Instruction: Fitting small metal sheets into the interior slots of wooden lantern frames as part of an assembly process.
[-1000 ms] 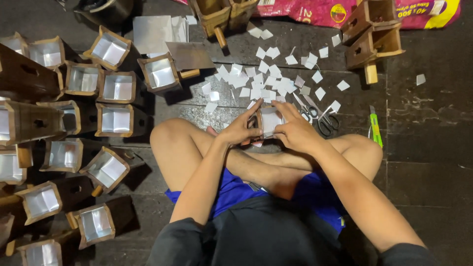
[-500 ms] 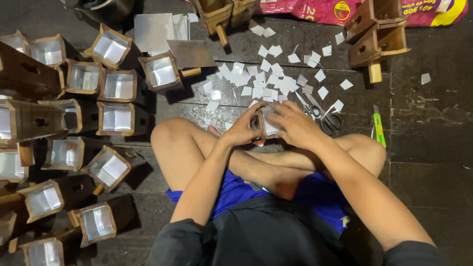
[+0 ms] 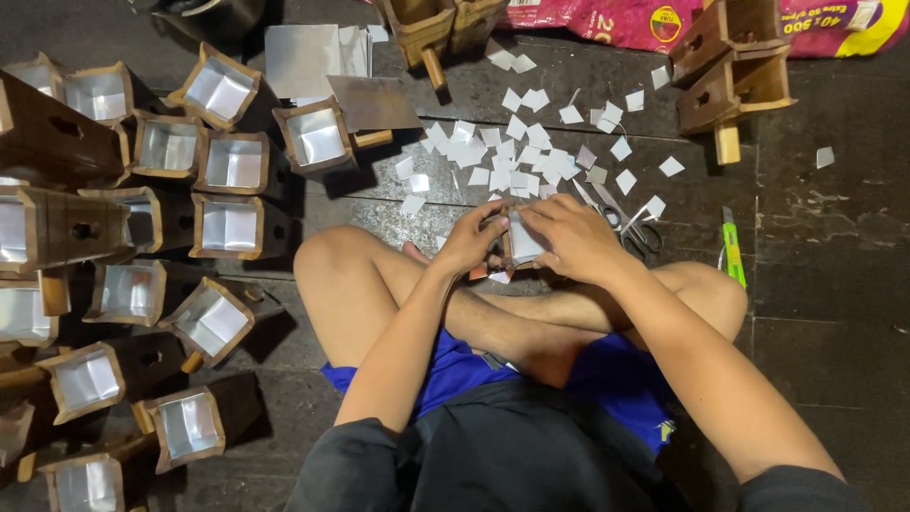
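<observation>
I sit cross-legged on a dark floor. Both hands meet in front of my shins around a small wooden box (image 3: pixel 519 239) with a shiny silver lining. My left hand (image 3: pixel 471 237) grips its left side with curled fingers. Over its right side and top lies my right hand (image 3: pixel 572 237), fingertips pressing into the lined opening. Most of the box is hidden by the two hands. Just beyond them lie several small silver foil squares (image 3: pixel 512 156) scattered on the floor.
Several foil-lined wooden boxes (image 3: pixel 227 161) are ranged at the left. Scissors (image 3: pixel 626 223) and a green utility knife (image 3: pixel 732 248) lie right of my hands. Foil sheets (image 3: pixel 313 59), more wooden boxes (image 3: pixel 730 66) and a pink bag (image 3: pixel 654 17) are at the far edge.
The hands stay on the small box; the fingers of my right hand have shifted slightly over its opening. The view has edged a little.
</observation>
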